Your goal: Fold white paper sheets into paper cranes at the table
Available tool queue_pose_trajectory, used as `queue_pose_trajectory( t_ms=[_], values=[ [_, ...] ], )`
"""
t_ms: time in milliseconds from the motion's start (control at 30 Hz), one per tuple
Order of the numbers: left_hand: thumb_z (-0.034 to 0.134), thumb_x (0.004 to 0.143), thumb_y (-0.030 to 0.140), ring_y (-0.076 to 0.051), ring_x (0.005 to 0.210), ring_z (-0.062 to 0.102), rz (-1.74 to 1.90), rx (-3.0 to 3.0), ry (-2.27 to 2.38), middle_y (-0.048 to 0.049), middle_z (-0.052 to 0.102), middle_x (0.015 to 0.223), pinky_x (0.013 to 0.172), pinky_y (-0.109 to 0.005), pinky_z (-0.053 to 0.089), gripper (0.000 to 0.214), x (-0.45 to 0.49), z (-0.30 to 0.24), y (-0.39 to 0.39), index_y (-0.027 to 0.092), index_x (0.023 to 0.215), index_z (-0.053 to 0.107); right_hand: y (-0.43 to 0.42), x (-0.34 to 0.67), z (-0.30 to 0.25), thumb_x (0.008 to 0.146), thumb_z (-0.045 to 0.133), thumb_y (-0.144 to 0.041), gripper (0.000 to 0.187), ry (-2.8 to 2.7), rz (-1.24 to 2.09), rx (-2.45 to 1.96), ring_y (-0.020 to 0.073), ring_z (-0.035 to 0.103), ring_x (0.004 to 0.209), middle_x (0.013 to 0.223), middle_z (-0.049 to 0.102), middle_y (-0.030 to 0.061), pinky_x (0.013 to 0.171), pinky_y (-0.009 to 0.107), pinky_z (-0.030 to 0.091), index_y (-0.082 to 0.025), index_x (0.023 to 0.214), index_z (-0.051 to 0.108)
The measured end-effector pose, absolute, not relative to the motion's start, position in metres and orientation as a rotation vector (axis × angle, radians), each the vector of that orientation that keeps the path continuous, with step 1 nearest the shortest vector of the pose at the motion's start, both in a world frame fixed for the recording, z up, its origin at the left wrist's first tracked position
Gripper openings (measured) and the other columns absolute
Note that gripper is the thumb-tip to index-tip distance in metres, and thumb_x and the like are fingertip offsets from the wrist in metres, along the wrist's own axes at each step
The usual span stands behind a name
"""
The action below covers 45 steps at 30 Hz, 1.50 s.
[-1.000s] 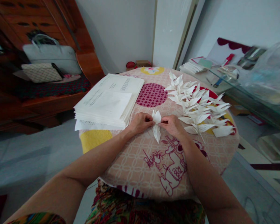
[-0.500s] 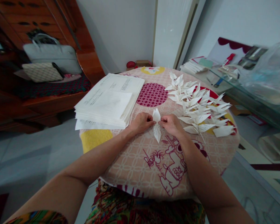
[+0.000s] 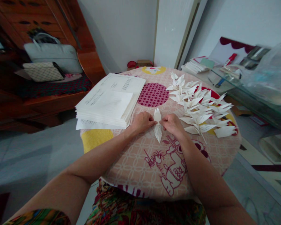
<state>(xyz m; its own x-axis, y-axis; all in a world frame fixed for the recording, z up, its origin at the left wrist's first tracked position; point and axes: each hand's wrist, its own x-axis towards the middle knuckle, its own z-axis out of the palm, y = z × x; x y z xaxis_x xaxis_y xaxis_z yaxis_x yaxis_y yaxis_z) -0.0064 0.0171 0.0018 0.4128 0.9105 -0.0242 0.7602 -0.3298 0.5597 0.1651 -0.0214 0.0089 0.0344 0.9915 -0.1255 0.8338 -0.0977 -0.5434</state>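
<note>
Wooden bench (image 3: 58, 101): reddish-brown, at the far left, with a dark woven cover on its seat.
Round table (image 3: 131, 168): in front of the person, under a pinkish patterned cloth with a dog figure stitched in dark red near the close edge.
Glass shelf (image 3: 245, 95): beyond the table's right side, a clear plastic bag (image 3: 269, 78) resting on it.
Paper stack (image 3: 100, 103): many printed sheets on the table's left part, a smaller blank-looking sheet on top.
Folded pieces (image 3: 204, 118): a crowded group of white pointed paper shapes on the table's right part, some bearing print.
Grey handbag (image 3: 52, 56): upright on the bench, a pale quilted pouch (image 3: 43, 72) leaning in front.
Left hand (image 3: 142, 122): thumb and fingertips pinched together on the left side of a folded paper (image 3: 157, 133).
Right hand (image 3: 171, 122): pinched likewise on its right side, near the group.
Folded paper: between both hands above the table's middle, one point away from the person, one towards them.
</note>
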Motion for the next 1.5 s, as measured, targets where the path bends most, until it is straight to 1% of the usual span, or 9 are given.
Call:
queue_pose_trajectory(
  t_ms=[333,500,900,1000,1100,1167,1233,1300,1500],
  values=[
    [0.068,0.082,0.036,-0.016,0.058,0.051,0.384,2.239,1.506,-0.0045,0.06,0.06,0.059,-0.029,0.037,0.026,-0.003,-0.001,0.015,0.016,0.067,0.074,-0.021,0.16,0.009,0.085,0.063,-0.028,0.022,-1.809,0.638,-2.11,0.0188,0.066,0.068,0.065,0.072,0.0078,0.06,0.027,0.039,-0.017,0.071,0.076],
    [0.066,0.084,0.035,-0.019,0.064,0.055,0.341,2.279,1.543,-0.0072,0.063,0.066,0.061,-0.03,0.038,0.024,-0.003,-0.002,0.014,0.016,0.072,0.075,-0.023,0.157,0.008,0.086,0.065,-0.028,0.019,-1.849,0.533,-2.121,0.0201,0.068,0.077,0.078,0.076,0.0102,0.063,0.027,0.039,-0.017,0.078,0.078],
    [0.064,0.084,0.036,-0.022,0.071,0.06,0.32,2.297,1.569,-0.0096,0.067,0.072,0.064,-0.031,0.041,0.025,-0.002,-0.005,0.015,0.016,0.072,0.072,-0.023,0.154,0.006,0.088,0.064,-0.029,0.02,-1.846,0.499,-2.154,0.0228,0.071,0.085,0.088,0.078,0.0136,0.067,0.028,0.041,-0.016,0.086,0.079],
    [0.064,0.085,0.033,-0.021,0.071,0.06,0.373,2.297,1.558,-0.0091,0.068,0.074,0.064,-0.031,0.041,0.02,-0.003,-0.006,0.01,0.016,0.076,0.069,-0.024,0.153,0.007,0.088,0.065,-0.029,0.019,-1.846,0.479,-2.154,0.023,0.071,0.086,0.09,0.078,0.0141,0.067,0.028,0.041,-0.016,0.087,0.079],
    [0.067,0.082,0.025,-0.018,0.07,0.059,0.527,2.297,1.449,-0.0052,0.068,0.076,0.066,-0.029,0.042,0.011,-0.008,-0.008,0.008,0.016,0.089,0.068,-0.023,0.153,0.007,0.088,0.065,-0.029,0.019,-1.848,0.481,-2.151,0.0228,0.07,0.084,0.089,0.078,0.014,0.066,0.028,0.04,-0.016,0.086,0.079],
    [0.067,0.081,0.018,-0.017,0.075,0.06,0.652,2.341,1.265,-0.0045,0.068,0.083,0.07,-0.028,0.045,0.014,-0.011,-0.01,0.01,0.017,0.095,0.067,-0.023,0.154,0.006,0.087,0.065,-0.029,0.018,-1.856,0.478,-2.145,0.0218,0.07,0.082,0.087,0.077,0.0129,0.065,0.028,0.04,-0.016,0.085,0.078],
    [0.065,0.081,0.012,-0.018,0.086,0.062,0.732,2.408,1.034,-0.0065,0.069,0.092,0.079,-0.029,0.047,0.011,-0.013,-0.012,0.013,0.016,0.09,0.069,-0.022,0.156,0.006,0.087,0.066,-0.029,0.017,-1.86,0.473,-2.132,0.0205,0.069,0.08,0.086,0.077,0.0116,0.064,0.027,0.039,-0.016,0.084,0.078],
    [0.063,0.082,0.01,-0.019,0.093,0.062,0.754,2.44,0.873,-0.0075,0.069,0.093,0.086,-0.03,0.047,0.009,-0.013,-0.015,0.017,0.016,0.083,0.07,-0.022,0.157,0.007,0.086,0.067,-0.029,0.017,-1.851,0.489,-2.121,0.0194,0.068,0.078,0.084,0.077,0.0105,0.063,0.027,0.038,-0.017,0.083,0.077],
    [0.063,0.081,0.008,-0.017,0.087,0.061,0.756,2.399,0.831,-0.0062,0.068,0.085,0.084,-0.03,0.046,0.011,-0.013,-0.02,0.024,0.015,0.078,0.071,-0.022,0.161,0.01,0.082,0.071,-0.034,0.017,-1.809,0.629,-2.081,0.0174,0.065,0.069,0.073,0.073,0.0053,0.059,0.026,0.035,-0.018,0.08,0.075]
  ],
)
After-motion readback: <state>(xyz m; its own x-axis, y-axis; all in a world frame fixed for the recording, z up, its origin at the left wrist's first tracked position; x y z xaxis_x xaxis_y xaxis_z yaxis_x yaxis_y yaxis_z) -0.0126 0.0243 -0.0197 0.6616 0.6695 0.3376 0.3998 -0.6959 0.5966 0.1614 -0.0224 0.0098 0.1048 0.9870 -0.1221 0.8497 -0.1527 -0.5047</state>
